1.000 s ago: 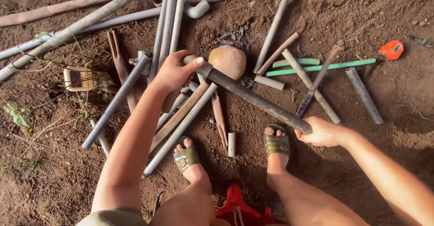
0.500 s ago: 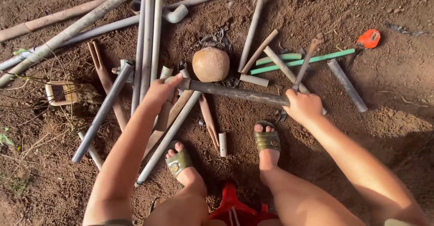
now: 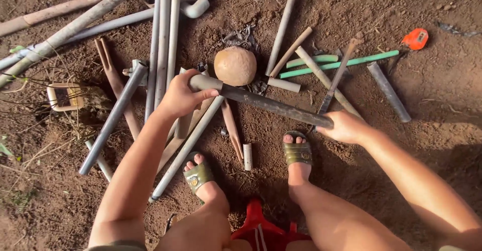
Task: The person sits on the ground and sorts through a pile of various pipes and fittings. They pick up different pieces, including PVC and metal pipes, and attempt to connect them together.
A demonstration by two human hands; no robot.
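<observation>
Single head view, looking steeply down, close over dirt ground (image 3: 427, 130).

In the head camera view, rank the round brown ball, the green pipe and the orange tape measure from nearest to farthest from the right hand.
From the right hand:
1. Green pipe, directly above it.
2. Round brown ball, up and left.
3. Orange tape measure, far upper right.

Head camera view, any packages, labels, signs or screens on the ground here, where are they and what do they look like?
Small flat packet: far left among dry twigs, squarish, cream border around a dark centre.
Orange tape measure: upper right on bare dirt, rounded case with a pale label patch.
No signs or screens.
</observation>
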